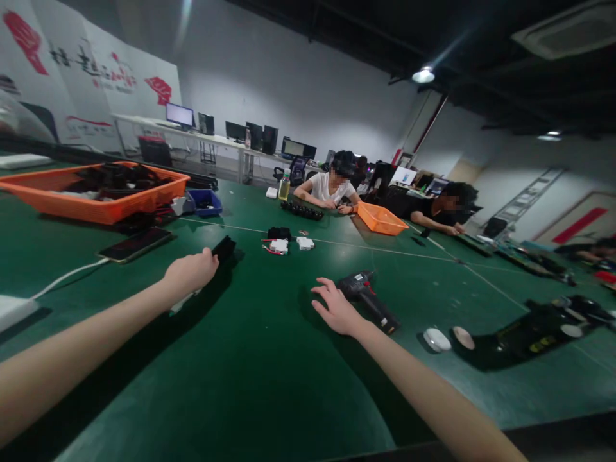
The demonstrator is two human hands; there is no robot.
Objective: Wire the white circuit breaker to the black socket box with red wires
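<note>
A green table spans the view, and two people, one in a white shirt and one in a dark top, sit at its far side. Left of the middle, well back from the near edge, stands a wide orange basket heaped with black parts; a smaller orange basket sits by the far edge. On the right lies a blurred black object with yellow marking. The person's hands are well apart: the left hand is closed around a long black piece above the table's left half, while the right hand, fingers spread, is just beside a cordless drill; whether they touch, I cannot tell. A smartphone lies between the left hand and the large basket, near a small blue bin. Smallest are an oval white item right of the drill and two white blocks toward the far edge.
</note>
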